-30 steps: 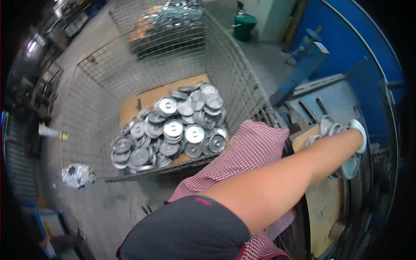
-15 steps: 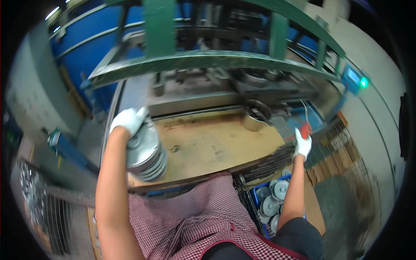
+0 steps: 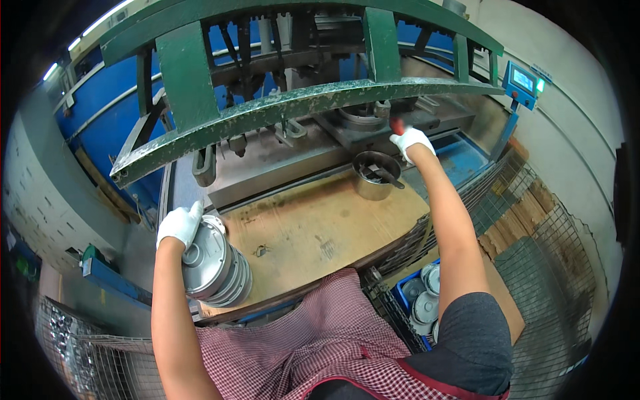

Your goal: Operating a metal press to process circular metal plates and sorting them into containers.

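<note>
My left hand (image 3: pixel 180 227), in a white glove, is at the far left edge of a stack of round grey metal discs (image 3: pixel 230 283). Its fingers curl at the rim of the top disc (image 3: pixel 205 257), the thumb sticking up; the fingertips are partly hidden. My right hand (image 3: pixel 412 143), also gloved, is closed around a red-handled tool (image 3: pixel 398 126), whose working end is blurred. That hand reaches over the machine bed, just right of a round die (image 3: pixel 363 115) beneath the green frame.
A metal pot (image 3: pixel 373 189) with a dark-handled tool in it stands on the tan board (image 3: pixel 313 230). The green machine frame (image 3: pixel 300 105) spans overhead. A blue crate (image 3: pixel 407 293) of discs sits lower right, beside wire mesh (image 3: pixel 553 280). A control screen (image 3: pixel 522 81) stands far right.
My right hand has swung left and away from me with the red-handled tool, from the blue tray area to beside the die. My left hand stays at the disc stack. The view has shifted.
</note>
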The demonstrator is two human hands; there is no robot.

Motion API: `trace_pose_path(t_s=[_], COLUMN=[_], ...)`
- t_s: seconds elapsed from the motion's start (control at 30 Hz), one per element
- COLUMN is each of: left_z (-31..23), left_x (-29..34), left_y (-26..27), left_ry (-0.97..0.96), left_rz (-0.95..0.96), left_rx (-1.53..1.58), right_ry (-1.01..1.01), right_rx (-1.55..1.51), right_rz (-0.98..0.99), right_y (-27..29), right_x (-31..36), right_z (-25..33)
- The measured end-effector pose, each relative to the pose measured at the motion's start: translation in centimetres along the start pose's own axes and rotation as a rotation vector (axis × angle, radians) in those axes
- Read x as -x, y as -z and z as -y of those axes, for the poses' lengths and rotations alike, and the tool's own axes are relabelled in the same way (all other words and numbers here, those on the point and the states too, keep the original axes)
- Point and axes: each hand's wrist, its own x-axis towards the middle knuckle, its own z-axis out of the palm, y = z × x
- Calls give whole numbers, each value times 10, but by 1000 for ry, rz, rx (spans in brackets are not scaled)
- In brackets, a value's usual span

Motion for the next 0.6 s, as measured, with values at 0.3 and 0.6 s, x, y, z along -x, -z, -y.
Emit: trace_pose_path(t_s=[0.3, 0.6], left_z=[-4, -6], left_x=[5, 7], left_y=[3, 4], left_ry=[-38, -5], left_rz=[1, 18], left_rx=[-6, 17], right_ry=[43, 75], right_rx=[84, 5], right_rz=[88, 117], right_y=[8, -12], right_x=[18, 8], right_z=[22, 43])
